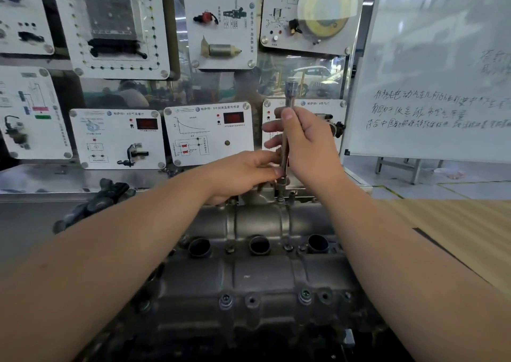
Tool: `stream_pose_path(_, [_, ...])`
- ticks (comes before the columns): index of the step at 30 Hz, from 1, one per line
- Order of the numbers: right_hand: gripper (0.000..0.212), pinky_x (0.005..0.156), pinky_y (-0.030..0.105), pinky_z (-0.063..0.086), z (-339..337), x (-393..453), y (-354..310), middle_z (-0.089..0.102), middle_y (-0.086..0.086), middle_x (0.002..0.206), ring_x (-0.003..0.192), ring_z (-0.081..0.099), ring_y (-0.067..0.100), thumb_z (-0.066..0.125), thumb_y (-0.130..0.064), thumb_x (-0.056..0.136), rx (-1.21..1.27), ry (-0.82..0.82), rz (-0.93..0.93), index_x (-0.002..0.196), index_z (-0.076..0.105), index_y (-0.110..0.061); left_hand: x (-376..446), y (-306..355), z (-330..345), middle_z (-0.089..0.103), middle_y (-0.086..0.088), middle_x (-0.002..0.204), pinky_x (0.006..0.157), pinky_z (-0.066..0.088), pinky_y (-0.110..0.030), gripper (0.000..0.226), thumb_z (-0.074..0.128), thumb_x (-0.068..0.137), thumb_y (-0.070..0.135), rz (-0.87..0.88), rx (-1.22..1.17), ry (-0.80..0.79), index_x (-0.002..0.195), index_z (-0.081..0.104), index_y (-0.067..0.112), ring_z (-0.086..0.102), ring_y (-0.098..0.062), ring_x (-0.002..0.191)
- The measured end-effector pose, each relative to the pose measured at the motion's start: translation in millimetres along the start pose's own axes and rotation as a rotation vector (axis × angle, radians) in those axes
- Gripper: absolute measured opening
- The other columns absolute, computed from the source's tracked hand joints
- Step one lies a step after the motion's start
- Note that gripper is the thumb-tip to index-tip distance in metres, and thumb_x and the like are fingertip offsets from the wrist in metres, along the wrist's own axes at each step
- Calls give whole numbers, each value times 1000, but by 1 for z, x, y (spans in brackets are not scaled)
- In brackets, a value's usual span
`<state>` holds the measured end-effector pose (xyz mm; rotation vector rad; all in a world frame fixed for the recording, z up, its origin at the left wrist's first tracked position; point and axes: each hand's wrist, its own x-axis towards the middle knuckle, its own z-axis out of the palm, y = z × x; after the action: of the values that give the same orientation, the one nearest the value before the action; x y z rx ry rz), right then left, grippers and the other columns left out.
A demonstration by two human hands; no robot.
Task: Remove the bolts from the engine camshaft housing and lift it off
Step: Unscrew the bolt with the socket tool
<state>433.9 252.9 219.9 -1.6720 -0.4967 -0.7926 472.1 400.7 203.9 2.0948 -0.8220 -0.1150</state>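
A person's right hand (301, 140) grips a slim upright steel socket driver (284, 151), left hand (243, 172) pinching its lower shaft, on a far-edge bolt (281, 198) of the grey cast-metal camshaft housing (260, 273); keeping it vertical should prevent slipping.

The right hand (301, 143) covers the middle of the upright socket tool (291, 90), so only its top and bottom end show. The left hand (243, 173) hides the camshaft housing's (262, 273) far edge beneath it. Both forearms cover the housing's side edges. The whiteboard (442, 71) is cut by the right edge, its handwriting too blurred to read.
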Motion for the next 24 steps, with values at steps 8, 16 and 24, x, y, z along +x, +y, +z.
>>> stream_pose_path(8, [14,65,24,57,4,-3,7,74,-9,88,72,71,6,60,-29,98,-114,83,-84,104,49,-37,4,3,-1,69,-6,125,107,45,-52,34,56,103,41,90,260,-21,131,62,24,62,-28,120])
stream_pose_path(16, [20,62,14,49,4,-3,7,70,-12,86,72,67,2,47,-26,104,-233,87,-74,98,65,-19,-1,4,1,68,-3,124,106,45,-50,35,52,105,41,94,303,-16,132,59,20,62,-22,117])
stream_pose_path(24, [15,72,34,58,6,-5,11,71,-9,83,77,69,7,62,-39,96,-185,150,-53,107,56,-30,2,6,2,71,10,109,100,49,-50,21,50,97,53,158,324,-40,110,60,39,66,-18,104])
